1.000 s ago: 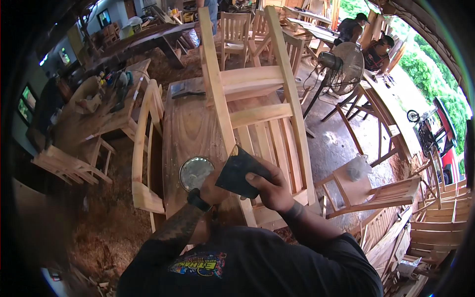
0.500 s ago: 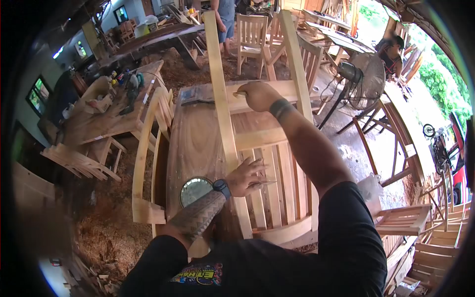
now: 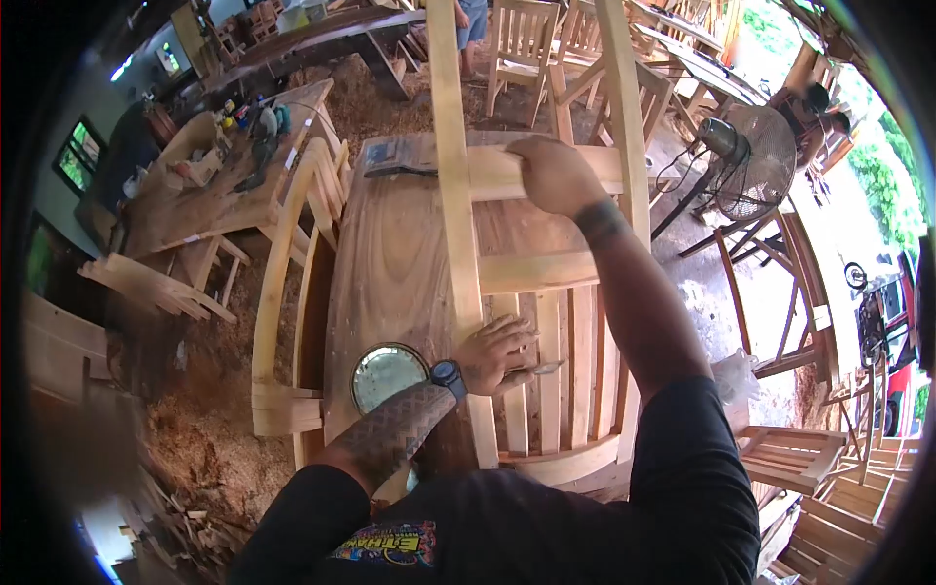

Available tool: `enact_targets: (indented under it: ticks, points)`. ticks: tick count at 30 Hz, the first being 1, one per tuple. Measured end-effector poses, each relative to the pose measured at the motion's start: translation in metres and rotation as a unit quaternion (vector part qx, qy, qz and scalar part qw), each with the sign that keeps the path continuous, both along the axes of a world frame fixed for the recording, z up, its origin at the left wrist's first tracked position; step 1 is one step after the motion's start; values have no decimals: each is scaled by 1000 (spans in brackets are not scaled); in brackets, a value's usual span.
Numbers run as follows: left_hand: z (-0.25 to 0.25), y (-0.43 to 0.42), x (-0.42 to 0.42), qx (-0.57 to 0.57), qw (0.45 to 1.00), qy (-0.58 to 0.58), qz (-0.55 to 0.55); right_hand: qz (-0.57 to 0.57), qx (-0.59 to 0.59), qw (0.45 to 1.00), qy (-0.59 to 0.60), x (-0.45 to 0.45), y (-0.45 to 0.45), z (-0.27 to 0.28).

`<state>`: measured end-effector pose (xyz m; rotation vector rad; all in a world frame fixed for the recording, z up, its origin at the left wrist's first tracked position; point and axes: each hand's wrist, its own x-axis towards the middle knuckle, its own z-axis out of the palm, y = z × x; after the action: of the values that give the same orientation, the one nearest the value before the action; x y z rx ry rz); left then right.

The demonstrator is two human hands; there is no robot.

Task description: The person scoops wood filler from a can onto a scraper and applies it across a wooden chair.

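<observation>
one chair frame (image 3: 531,274) lies on a table (image 3: 385,268); the right hand (image 3: 564,177) curls over its upper bar (image 3: 494,174), seemingly rubbing, grip hidden; the left hand (image 3: 492,357) spreads loosely, hold on a thin strip (image 3: 549,368) unclear. the next stroke seems to need even pressure.

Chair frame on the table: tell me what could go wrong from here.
The chair frame may slide on the table if the right hand pushes hard on the upper crossbar. A thin pointed piece sticks out by the left hand and could scratch the nearby slats. The left arm passes close by the round metal container and might knock it.
</observation>
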<state>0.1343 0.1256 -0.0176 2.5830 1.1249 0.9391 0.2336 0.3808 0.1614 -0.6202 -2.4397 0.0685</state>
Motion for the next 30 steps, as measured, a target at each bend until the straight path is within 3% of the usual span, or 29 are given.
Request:
enact_targets:
  ticks: [3,4,6,7,9,12,13,14,15,16,18,22,24,25,29,30]
  points:
    - [-7,1,0,28,999,-15,0,-3,-233,965,118,44,-53,11]
    - [-10,0,1,37,999,-20,-1,61,-377,900,210,62,-63,-2]
    - [-2,-1,-2,5,1000,-18,-1,35,-336,913,229,97,-96,-22]
    - [-2,-2,-2,-13,999,-41,-3,-30,-375,906,194,113,-121,-16]
    - [-3,-18,1,-50,989,-140,3,-54,-423,870,247,145,-159,-42]
    - [22,-80,-2,-297,952,-78,8,-167,-466,823,277,197,-219,-108]
    - [16,-100,-1,-347,928,-133,20,-103,-436,877,176,213,-234,-119]
    - [9,-119,0,-395,899,-189,32,-59,-607,755,239,217,-253,-125]
    - [3,-133,0,-439,864,-242,46,-56,-741,597,301,219,-271,-130]
    - [-4,-143,2,-459,839,-284,69,-18,-771,556,311,220,-285,-147]
    - [-18,-164,2,-494,779,-367,119,12,-770,577,271,210,-306,-173]
    - [17,-164,-30,-449,842,-269,128,-1,-718,688,104,183,-315,-181]
    - [27,-161,-52,-385,863,-289,155,-28,-694,715,79,174,-307,-193]
    - [31,-157,-66,-355,868,-294,185,-70,-647,758,36,169,-300,-195]
    - [32,-145,-122,-195,908,-251,274,-106,-671,730,78,168,-279,-220]
    - [31,-145,-131,-208,906,-211,302,-112,-667,734,58,168,-278,-223]
